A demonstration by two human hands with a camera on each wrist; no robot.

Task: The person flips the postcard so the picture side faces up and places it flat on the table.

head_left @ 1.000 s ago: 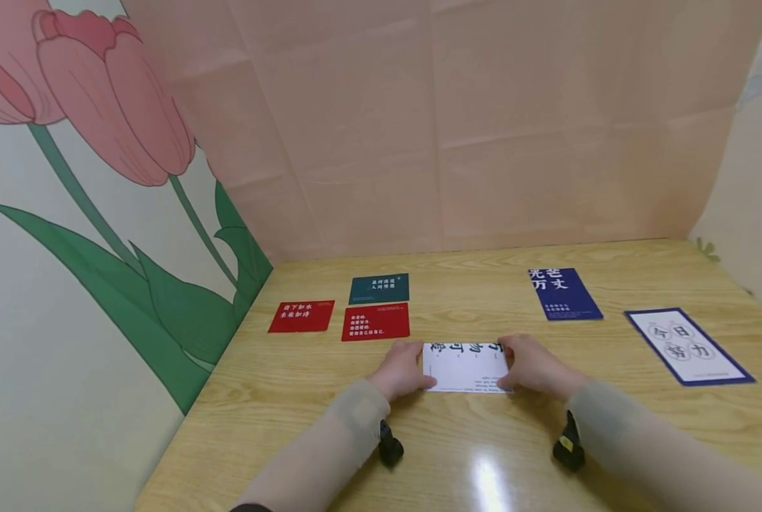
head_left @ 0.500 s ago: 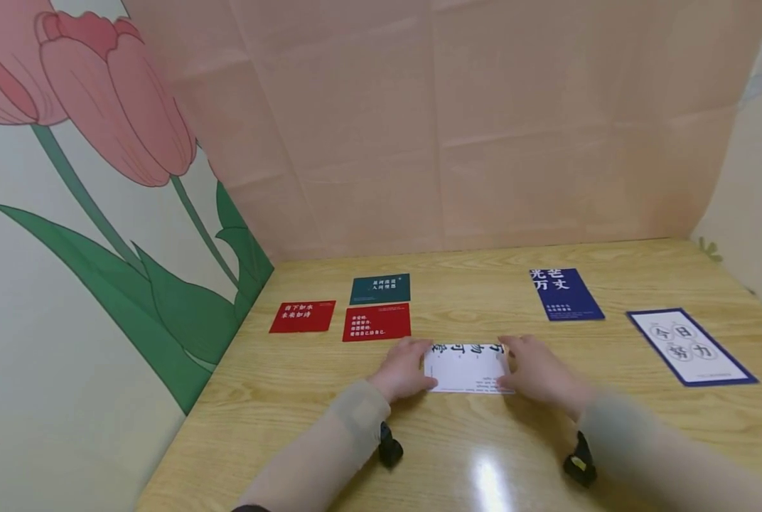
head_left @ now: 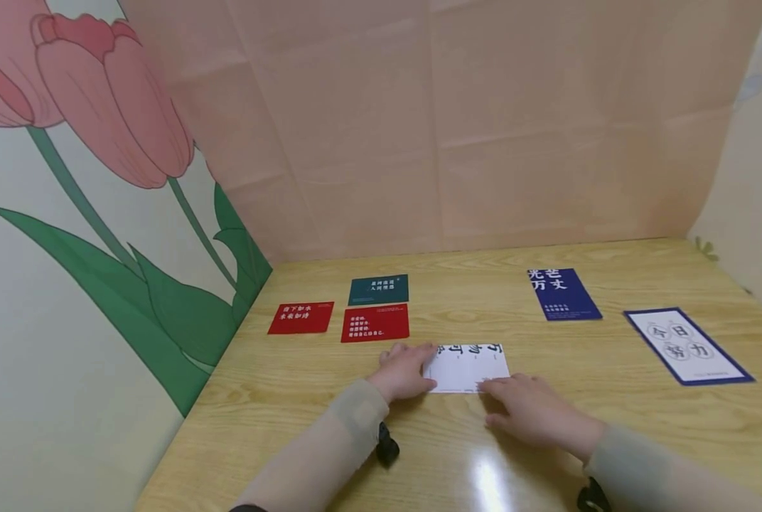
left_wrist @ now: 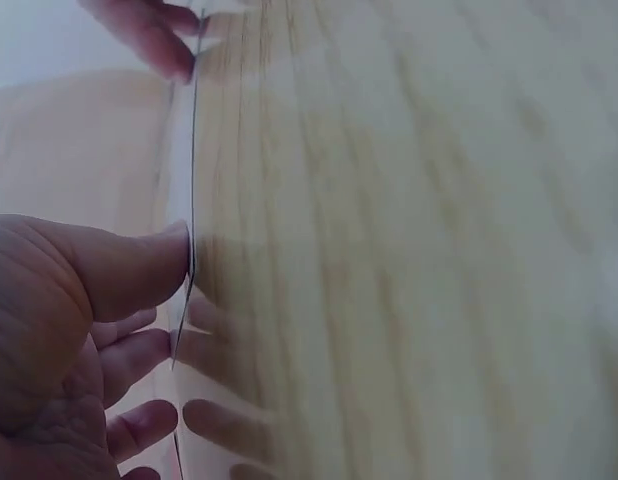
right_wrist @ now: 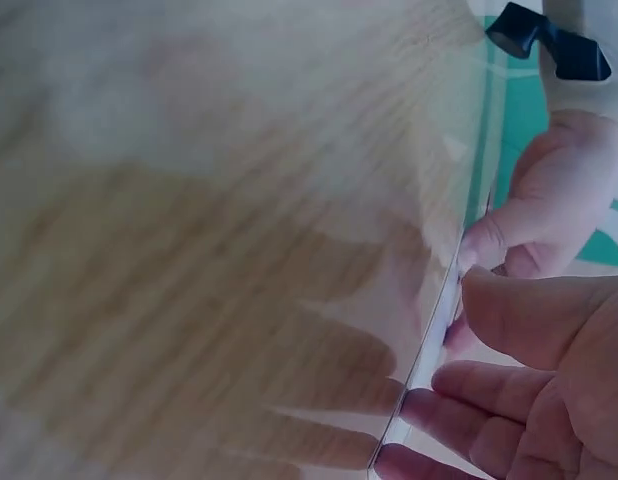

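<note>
In the head view a white card [head_left: 459, 368] with dark Chinese characters along its far edge lies flat at the middle of the wooden table. My left hand [head_left: 404, 372] grips its left side, thumb at the near corner and a finger at the far one. The left wrist view shows that thumb [left_wrist: 139, 268] against the edge of the thin card [left_wrist: 181, 175]. Over the card's near right corner rest the fingertips of my right hand [head_left: 537, 411], its fingers extended. Seen from the right wrist, the right thumb [right_wrist: 519, 315] stands apart from the fingers.
Beyond my left hand lie two red cards [head_left: 301, 318] and a green card [head_left: 378, 290]. A blue card [head_left: 566, 294] and a blue-bordered white card [head_left: 688, 346] are on the right. A pink cloth [head_left: 458, 142] hangs behind the table [head_left: 278, 398].
My right hand has let go of the card's right side and shifted nearer, to its near right corner. My left hand and the card have barely moved.
</note>
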